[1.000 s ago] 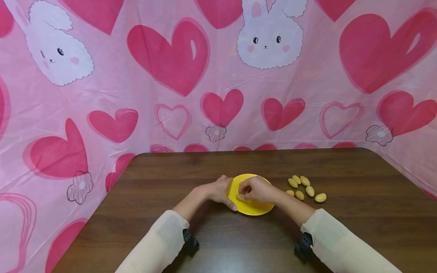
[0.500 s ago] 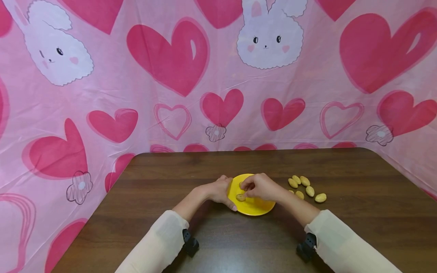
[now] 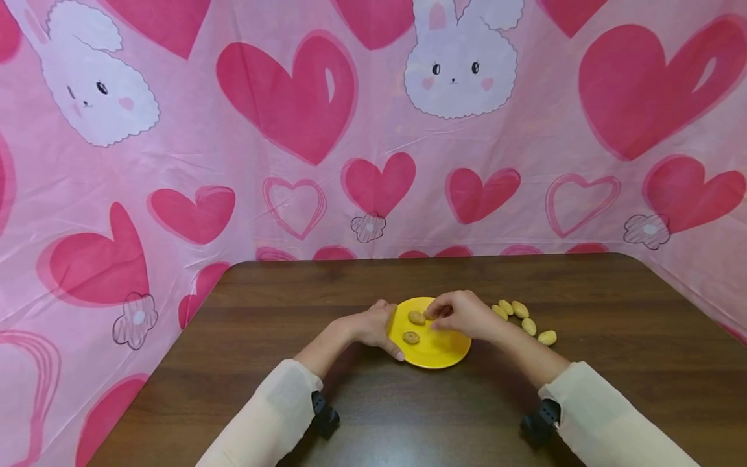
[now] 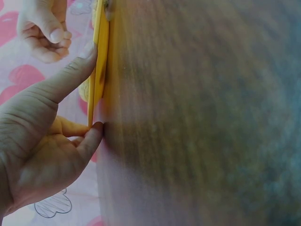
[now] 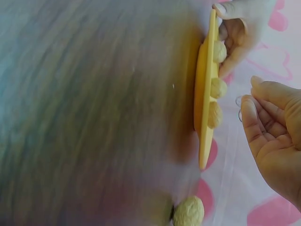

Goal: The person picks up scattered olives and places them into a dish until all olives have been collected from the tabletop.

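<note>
1. Head view, counts: two hands, one yellow plate, two nut-like pieces seen on it, and at least five loose pieces on the brown surface.
2. Head view, positions: the plate lies between the hands. The left hand grips its rim on that hand's side; the right hand is over the opposite part, fingers loosely bent and released. The two pieces lie between the hands, the loose ones beyond the right hand, on its outer side.
3. Left wrist view: one plate, seen edge-on, both hands in frame. The left thumb touches the rim and the fingertips meet the edge farther along. The right hand is apart from the plate.
4. Right wrist view: three pieces counted on the plate, between the hands; one loose piece seen clearly. The right fingertips are clear of all three pieces; the left hand grasps the plate's far end.
</note>
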`<state>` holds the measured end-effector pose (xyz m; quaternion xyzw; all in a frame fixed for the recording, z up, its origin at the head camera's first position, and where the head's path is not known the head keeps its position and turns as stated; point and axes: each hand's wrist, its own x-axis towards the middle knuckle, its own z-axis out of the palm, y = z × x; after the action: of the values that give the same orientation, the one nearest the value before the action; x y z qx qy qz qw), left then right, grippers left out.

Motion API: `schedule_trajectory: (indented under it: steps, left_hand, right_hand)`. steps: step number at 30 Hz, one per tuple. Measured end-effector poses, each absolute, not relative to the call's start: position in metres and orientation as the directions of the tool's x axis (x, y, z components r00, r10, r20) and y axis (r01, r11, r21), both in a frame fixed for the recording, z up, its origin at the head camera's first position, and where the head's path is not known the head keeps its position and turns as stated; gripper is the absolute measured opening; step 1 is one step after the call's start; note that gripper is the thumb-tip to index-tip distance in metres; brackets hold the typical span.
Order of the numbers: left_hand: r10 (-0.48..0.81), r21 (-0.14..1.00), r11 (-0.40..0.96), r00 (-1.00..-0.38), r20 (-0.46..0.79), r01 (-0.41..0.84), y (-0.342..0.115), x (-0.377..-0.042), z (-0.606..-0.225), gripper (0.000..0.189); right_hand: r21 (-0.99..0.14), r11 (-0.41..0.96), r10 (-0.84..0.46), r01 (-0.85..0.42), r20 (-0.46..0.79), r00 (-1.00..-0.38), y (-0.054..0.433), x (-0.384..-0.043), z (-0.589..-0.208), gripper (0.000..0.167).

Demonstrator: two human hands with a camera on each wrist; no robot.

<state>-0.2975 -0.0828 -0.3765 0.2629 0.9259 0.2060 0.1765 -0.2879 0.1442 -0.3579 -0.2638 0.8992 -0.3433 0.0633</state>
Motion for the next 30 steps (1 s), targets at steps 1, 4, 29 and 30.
schedule_trajectory:
  steps: [1, 4, 29, 30]
  left_hand:
    - [0.56, 0.474, 0.777, -0.8, -0.217, 0.415, -0.083, -0.298, -0.377, 0.091]
    - [0.562, 0.472, 0.775, -0.799, -0.213, 0.419, -0.083, -0.298, -0.377, 0.092]
    - [0.58, 0.477, 0.764, -0.786, -0.214, 0.433, -0.083, -0.298, -0.376, 0.092]
    - [0.579, 0.476, 0.765, -0.786, -0.215, 0.433, -0.083, -0.298, -0.376, 0.092]
  right_hand:
    - [-0.651, 0.626, -0.513, -0.429, 0.072, -0.856, 0.146, -0.288, -0.357, 0.018]
    - [-0.649, 0.631, -0.497, -0.424, 0.081, -0.864, 0.153, -0.288, -0.354, 0.018]
    - [-0.641, 0.671, -0.399, -0.372, 0.109, -0.91, 0.217, -0.276, -0.345, 0.026]
    - [-0.637, 0.675, -0.396, -0.372, 0.113, -0.911, 0.22, -0.275, -0.345, 0.026]
